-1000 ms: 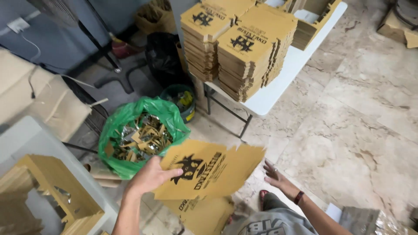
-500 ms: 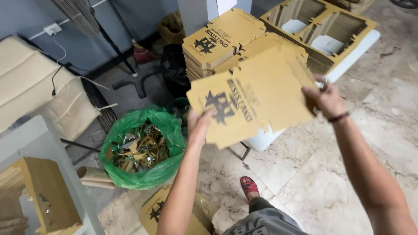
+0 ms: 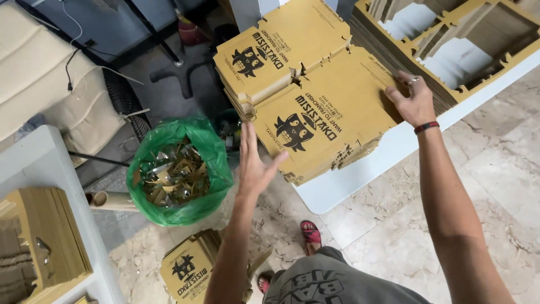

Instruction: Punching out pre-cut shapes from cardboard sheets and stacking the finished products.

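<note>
Cardboard, the flat brown printed box blank (image 3: 326, 112) looks light but bendable: right hand (image 3: 413, 101) presses its 3 o'clock edge with spread fingers, left hand (image 3: 256, 163) open, empty, at 7 o'clock.

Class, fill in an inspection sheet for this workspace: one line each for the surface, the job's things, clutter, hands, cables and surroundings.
Surface: white table, loaded with cardboard.
Job's things: stacks of flat printed cardboard box blanks; behind them, a stack of cut-out cardboard frames.
Clutter: green bag full of cardboard scraps, cardboard tube, floor pile of blanks.
Hands: right hand rests on the top blank's far edge; left hand open, at the stack's near edge, gripping nothing.
Cables: black cord over the cream cushion.
Surroundings: marble-tile floor, second white table on the left with more cardboard.
</note>
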